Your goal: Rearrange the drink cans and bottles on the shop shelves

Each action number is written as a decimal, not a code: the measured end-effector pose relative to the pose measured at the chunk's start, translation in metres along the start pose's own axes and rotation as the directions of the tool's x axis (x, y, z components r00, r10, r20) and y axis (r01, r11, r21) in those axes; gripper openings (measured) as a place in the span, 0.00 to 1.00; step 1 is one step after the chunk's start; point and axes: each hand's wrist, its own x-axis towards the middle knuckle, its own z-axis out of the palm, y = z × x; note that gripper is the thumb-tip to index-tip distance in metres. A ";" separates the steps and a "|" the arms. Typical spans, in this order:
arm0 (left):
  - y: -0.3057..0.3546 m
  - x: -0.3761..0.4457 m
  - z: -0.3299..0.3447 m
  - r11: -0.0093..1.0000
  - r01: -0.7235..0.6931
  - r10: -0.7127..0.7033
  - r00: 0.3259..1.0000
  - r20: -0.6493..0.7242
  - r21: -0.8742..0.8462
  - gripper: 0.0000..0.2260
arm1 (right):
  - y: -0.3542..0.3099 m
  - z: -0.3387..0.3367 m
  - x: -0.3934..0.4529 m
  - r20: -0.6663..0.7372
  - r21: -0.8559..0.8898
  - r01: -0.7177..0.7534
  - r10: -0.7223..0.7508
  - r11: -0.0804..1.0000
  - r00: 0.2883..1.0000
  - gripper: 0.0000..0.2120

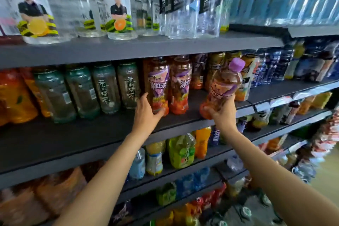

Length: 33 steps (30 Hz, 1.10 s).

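On the middle dark grey shelf (pixel 82 134) stand two iced-tea bottles with purple and red labels. My left hand (pixel 146 112) grips the lower part of the left one (pixel 158 82), which stands upright beside its twin (pixel 180 86). My right hand (pixel 222 111) holds a third bottle of the same kind (pixel 222 86) by its base. This bottle has a purple cap, is tilted to the right, and is lifted in front of the shelf edge.
Green-tinted tea bottles (pixel 106 88) and orange drink bottles (pixel 14 97) stand to the left on the same shelf. Clear soda and water bottles (pixel 183 5) fill the shelf above. Green, orange and blue bottles (pixel 181 150) sit on lower shelves. Dark bottles (pixel 275 66) crowd the right.
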 end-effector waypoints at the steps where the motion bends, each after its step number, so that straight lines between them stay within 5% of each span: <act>1: 0.003 0.001 0.010 0.999 0.050 -0.051 0.998 -0.041 -0.013 0.36 | 0.008 -0.003 0.012 0.037 -0.001 -0.034 0.034 0.999 0.999 0.33; 6: 0.015 0.001 0.046 0.963 0.265 -0.242 0.933 -0.267 0.056 0.31 | 0.036 -0.009 0.064 0.174 -0.032 -0.028 0.033 0.999 0.984 0.33; 9: 0.017 0.001 0.052 0.951 0.286 -0.230 0.911 -0.343 0.121 0.29 | 0.046 0.001 0.086 0.269 -0.084 0.023 0.001 0.996 0.963 0.35; 13: 0.017 0.003 0.055 0.940 0.314 -0.249 0.896 -0.367 0.131 0.29 | 0.051 0.025 0.104 0.300 -0.077 0.028 -0.004 0.997 0.954 0.29; 18: 0.012 0.006 0.050 0.954 0.300 -0.281 0.898 -0.338 0.004 0.28 | 0.046 0.051 0.123 0.329 -0.295 -0.001 0.102 0.955 0.939 0.33; 28: 0.001 0.004 0.051 0.975 0.221 -0.203 0.915 -0.350 0.012 0.25 | 0.040 0.113 0.149 0.281 -0.073 -0.263 0.273 0.962 0.920 0.14; 33: 0.002 0.003 0.051 0.974 0.224 -0.204 0.920 -0.334 0.021 0.25 | 0.047 0.098 0.128 0.345 0.151 -0.270 0.205 0.951 0.916 0.07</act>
